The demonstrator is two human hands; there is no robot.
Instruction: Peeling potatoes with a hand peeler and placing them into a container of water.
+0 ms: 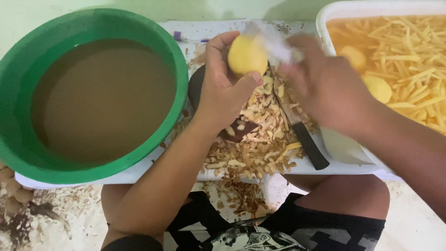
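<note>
Count: one peeled potato (246,55) in hand, two more peeled potatoes (377,88) lying in the white tub (325,18) at the upper right of the frame among many cut yellow strips in orange-tinted water, too many to count. One green basin (18,139) fills the left half of the frame, holding murky brown water. One knife (302,137) with a black handle lies on the white board (186,30) at centre, blade toward the top of the frame and handle toward the lower right, half buried in one heap of peelings (260,139). A few unpeeled brown potatoes (11,186) sit at the lower left edge; exact number not readable. Grip: the left hand (223,88), at upper centre, is curled around the potato, thumb under it on the lower right, fingers wrapped over its left side and top, so the hand is closed on it and only the yellow face toward the camera shows. The potato sits above the peel heap, just right of the basin rim and left of the tub. The right hand (325,83) is motion-blurred, right of the potato and over the tub's near corner; a pale smeared streak runs from it toward the potato's top. I cannot tell whether its fingers are closed or what they hold. Orientation: the potato is roundish, long axis slightly tilted, running from lower left to upper right in the frame.
</note>
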